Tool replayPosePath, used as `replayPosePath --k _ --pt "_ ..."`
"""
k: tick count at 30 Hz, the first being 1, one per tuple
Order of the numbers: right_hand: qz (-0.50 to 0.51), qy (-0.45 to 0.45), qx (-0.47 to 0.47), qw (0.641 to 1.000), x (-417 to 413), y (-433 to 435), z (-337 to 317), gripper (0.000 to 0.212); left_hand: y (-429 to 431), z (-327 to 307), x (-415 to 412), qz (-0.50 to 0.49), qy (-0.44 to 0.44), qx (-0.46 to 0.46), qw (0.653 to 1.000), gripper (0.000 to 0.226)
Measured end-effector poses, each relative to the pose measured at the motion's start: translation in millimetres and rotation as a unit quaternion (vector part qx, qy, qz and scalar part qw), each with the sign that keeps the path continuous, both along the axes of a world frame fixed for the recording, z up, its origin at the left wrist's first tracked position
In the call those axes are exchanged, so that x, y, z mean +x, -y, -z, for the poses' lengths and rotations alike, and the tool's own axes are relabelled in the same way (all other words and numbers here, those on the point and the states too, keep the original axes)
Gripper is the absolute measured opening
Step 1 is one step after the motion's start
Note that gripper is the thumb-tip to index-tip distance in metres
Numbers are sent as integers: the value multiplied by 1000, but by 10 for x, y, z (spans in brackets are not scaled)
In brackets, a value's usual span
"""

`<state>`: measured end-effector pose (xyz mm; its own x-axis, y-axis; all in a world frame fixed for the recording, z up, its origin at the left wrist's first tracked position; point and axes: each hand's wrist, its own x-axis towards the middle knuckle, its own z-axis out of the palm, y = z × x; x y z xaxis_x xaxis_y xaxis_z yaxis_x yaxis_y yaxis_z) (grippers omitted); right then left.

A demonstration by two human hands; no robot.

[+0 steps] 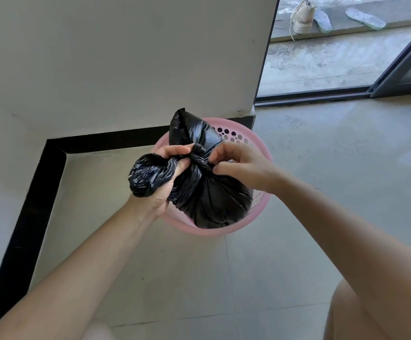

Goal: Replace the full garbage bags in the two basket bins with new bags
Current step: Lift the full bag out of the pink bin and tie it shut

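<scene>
A full black garbage bag [211, 200] sits in a pink perforated basket bin [260, 153] on the floor by a wall corner. The bag's top is twisted into a knot between my hands. My left hand [170, 173] grips one bunched tail of the bag, which bulges out to the left of the fist. My right hand [238, 163] pinches the knot from the right side. A second tail of the bag sticks up behind the knot.
A white wall with a black skirting strip [40, 192] wraps the corner to the left and behind the bin. Grey tiled floor [322, 168] spreads to the right. A sliding door frame [400, 67] opens onto a balcony with a shoe [302, 18] and insoles.
</scene>
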<state>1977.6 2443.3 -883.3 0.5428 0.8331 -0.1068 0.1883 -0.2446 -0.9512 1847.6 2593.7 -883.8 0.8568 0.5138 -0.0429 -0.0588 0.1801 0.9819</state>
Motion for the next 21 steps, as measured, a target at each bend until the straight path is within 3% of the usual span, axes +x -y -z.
replayPosePath --k 4,8,12,16,18,21 --pt "38 -47 -1 998 23 -4 18 23 -36 26 -2 -39 -2 74 997 24" --pt "0 -9 16 1000 -21 -12 20 21 -86 68 -28 -61 -25 59 996 26" --pt "27 63 43 997 -50 -40 22 6 -115 96 -44 -55 -39 79 995 25" --pt "106 116 33 987 -8 -60 25 6 -117 10 -5 7 -52 -55 997 12" --pt "122 162 43 978 -20 -69 14 8 -135 -67 9 12 -49 -122 991 19" --pt "100 249 55 962 -11 -63 33 12 -176 -70 9 -17 -62 -142 988 26"
